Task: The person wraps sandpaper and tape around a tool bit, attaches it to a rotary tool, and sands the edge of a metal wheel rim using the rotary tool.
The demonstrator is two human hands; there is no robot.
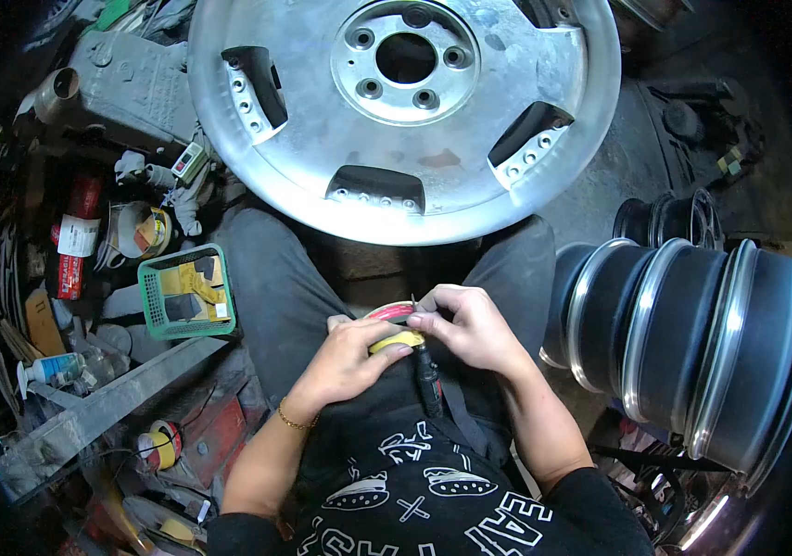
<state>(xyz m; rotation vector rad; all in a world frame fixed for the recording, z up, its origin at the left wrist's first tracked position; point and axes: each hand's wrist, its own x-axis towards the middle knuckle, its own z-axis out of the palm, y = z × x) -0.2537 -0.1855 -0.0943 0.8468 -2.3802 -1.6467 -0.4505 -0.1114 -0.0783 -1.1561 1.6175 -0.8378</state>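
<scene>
In my lap, my left hand (351, 357) is closed round a roll with a yellow strip (398, 343) and a red-and-pale curved edge (390, 312); its exact kind is unclear. My right hand (468, 324) pinches at the roll's right side, beside a thin dark point sticking up. What its fingertips hold is too small to make out. Just below the fingers, a dark, slim, cylindrical hand tool (429, 382) lies against my lap. Beyond my knees is a large silver wheel rim (405, 153) with bolt holes and several dark slots, its face towards me.
A green basket (145, 295) with yellow and dark sheets stands at left, near a metal bar (113, 408). Further left are a red canister (81, 204) and a tape roll (162, 445). Dark rims with shiny edges (641, 329) lie stacked at right.
</scene>
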